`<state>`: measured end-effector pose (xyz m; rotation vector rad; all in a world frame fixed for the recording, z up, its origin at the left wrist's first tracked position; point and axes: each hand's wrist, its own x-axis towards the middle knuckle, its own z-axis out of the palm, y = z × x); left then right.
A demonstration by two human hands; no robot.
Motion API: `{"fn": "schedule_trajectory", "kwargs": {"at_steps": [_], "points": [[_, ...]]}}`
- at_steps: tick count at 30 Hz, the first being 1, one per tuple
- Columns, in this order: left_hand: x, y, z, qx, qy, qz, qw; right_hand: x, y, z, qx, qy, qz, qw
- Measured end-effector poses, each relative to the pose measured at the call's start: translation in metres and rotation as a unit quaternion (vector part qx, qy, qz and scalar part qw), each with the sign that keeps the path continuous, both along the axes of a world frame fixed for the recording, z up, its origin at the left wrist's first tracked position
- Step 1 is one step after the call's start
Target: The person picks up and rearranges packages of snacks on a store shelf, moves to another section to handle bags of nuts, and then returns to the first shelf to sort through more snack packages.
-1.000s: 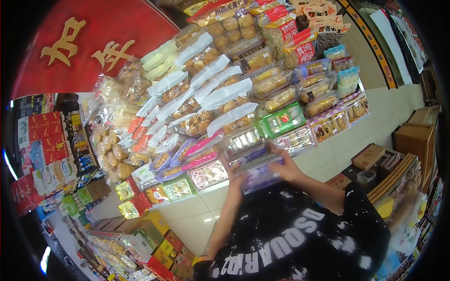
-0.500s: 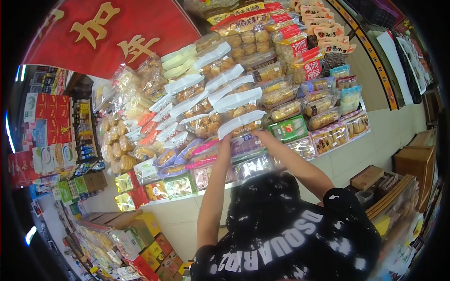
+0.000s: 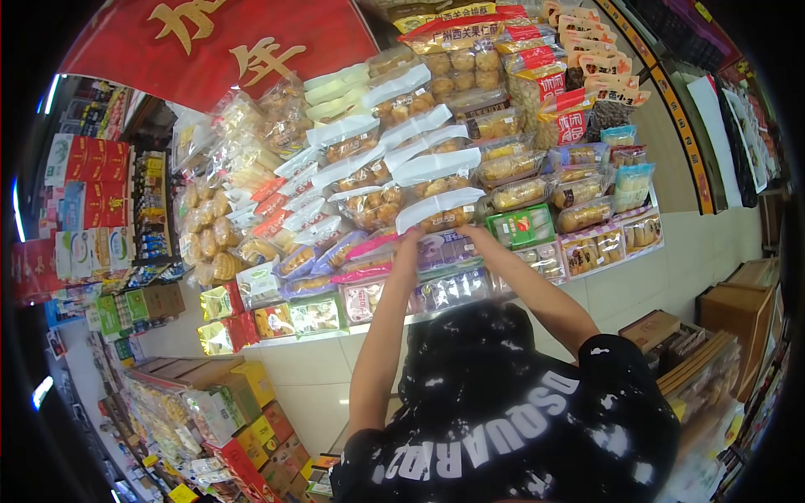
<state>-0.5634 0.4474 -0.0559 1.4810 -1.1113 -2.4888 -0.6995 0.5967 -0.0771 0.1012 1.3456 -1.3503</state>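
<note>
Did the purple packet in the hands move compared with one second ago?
Yes. The purple packet went up the display, away from the body: it now lies just under the white-topped bags, beside the green box, both hands on it.

I counted two hands, left hand (image 3: pixel 408 245) and right hand (image 3: pixel 470 235), one purple pack (image 3: pixel 443 250), one green pack (image 3: pixel 521 226), and one red banner (image 3: pixel 210 42).

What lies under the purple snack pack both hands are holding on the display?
Under the purple snack pack held by the left hand and right hand lies a clear-wrapped pastry tray. The surface directly beneath the pack is covered.
</note>
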Motion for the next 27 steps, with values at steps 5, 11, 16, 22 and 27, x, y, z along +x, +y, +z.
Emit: {"fn": "schedule_trajectory", "kwargs": {"at_steps": [5,11,16,22,27], "points": [[0.005,0.006,0.012,0.018,0.014,-0.043,0.999,-0.003,0.004,-0.002,0.020,-0.005,0.030,0.999],[0.010,0.011,-0.013,-0.064,-0.014,-0.009,0.998,0.000,0.005,0.004,0.026,-0.006,0.007,1.000],[0.025,0.018,0.006,-0.015,0.097,0.019,0.995,0.004,0.007,0.036,0.024,0.004,-0.009,1.000],[0.045,0.036,0.077,-0.011,0.124,0.001,0.992,0.010,0.017,0.065,-0.002,0.057,0.036,0.998],[0.065,0.033,0.090,-0.022,0.145,0.019,0.989,0.021,0.015,0.082,-0.016,0.055,0.050,0.997]]}}
